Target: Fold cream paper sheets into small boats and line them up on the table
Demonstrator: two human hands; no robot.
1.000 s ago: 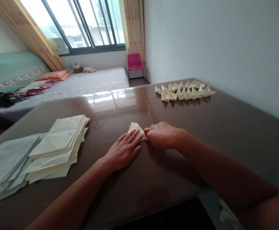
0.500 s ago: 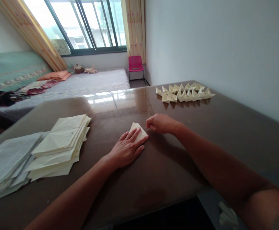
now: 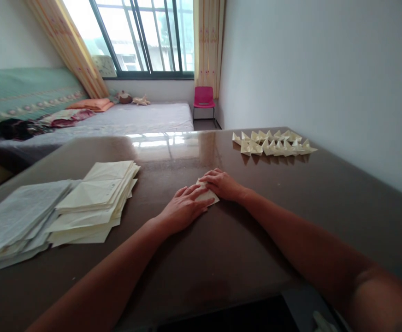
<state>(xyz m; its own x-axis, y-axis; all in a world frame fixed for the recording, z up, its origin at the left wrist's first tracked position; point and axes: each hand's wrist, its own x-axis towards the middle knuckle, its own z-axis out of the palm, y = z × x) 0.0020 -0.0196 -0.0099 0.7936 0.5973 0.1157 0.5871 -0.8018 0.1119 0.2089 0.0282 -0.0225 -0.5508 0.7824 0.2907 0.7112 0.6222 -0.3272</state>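
A small folded piece of cream paper lies flat on the brown glossy table, partly hidden under both hands. My left hand rests on its near left side, palm down with the fingers stretched out. From the right, my right hand lies over the paper's far corner, its fingers extended and lying flat. The fingertips of the two hands are close together on the paper.
Several folded paper boats stand in rows at the far right. On the left are a stack of cream sheets and a stack of greyish sheets. A wall runs along the right; a pink chair and a bed stand beyond.
My right hand has come down from beside the paper onto its far corner, its curled fingers now laid out flat. My left hand stays on the paper. The camera view has shifted slightly.
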